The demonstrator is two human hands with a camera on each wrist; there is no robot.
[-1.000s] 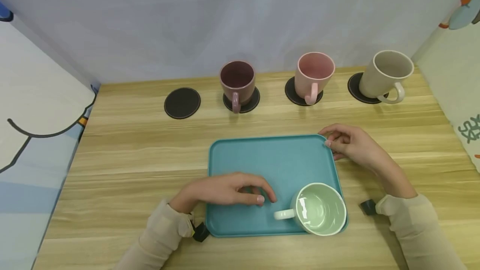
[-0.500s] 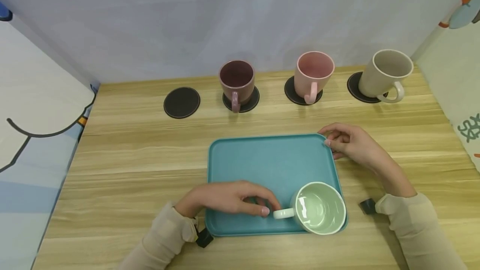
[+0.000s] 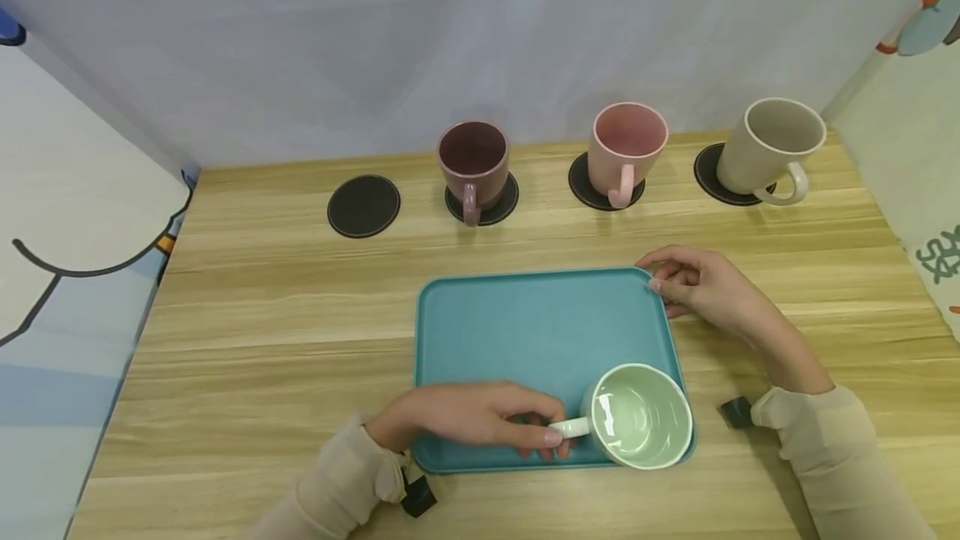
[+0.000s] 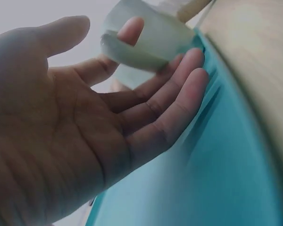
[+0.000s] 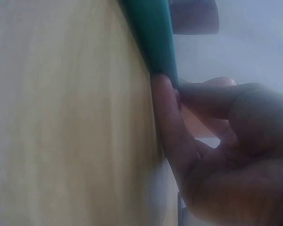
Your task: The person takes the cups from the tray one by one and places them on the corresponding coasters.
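A light green mug (image 3: 641,419) stands on the right front part of a teal tray (image 3: 487,307), its handle pointing left. My left hand (image 3: 487,415) is at that handle. In the left wrist view the index finger of the left hand (image 4: 85,122) reaches through the handle loop. The thumb looks apart from the handle there, and the other fingers lie loosely bent below it. At the tray's far right corner, my right hand (image 3: 693,286) pinches the rim between thumb and fingers. The right wrist view shows the right hand (image 5: 217,132) gripping the tray edge (image 5: 153,37).
Along the back of the wooden table (image 3: 247,307) stand a plum mug (image 3: 474,161), a pink mug (image 3: 628,152) and a beige mug (image 3: 772,148) on black coasters. A bare black coaster (image 3: 364,206) lies to their left. A pale cloth (image 3: 337,48) hangs behind.
My left hand has moved right and toward the front edge, reaching the green mug's handle and taking hold of it. The right hand and the tray have stayed where they were.
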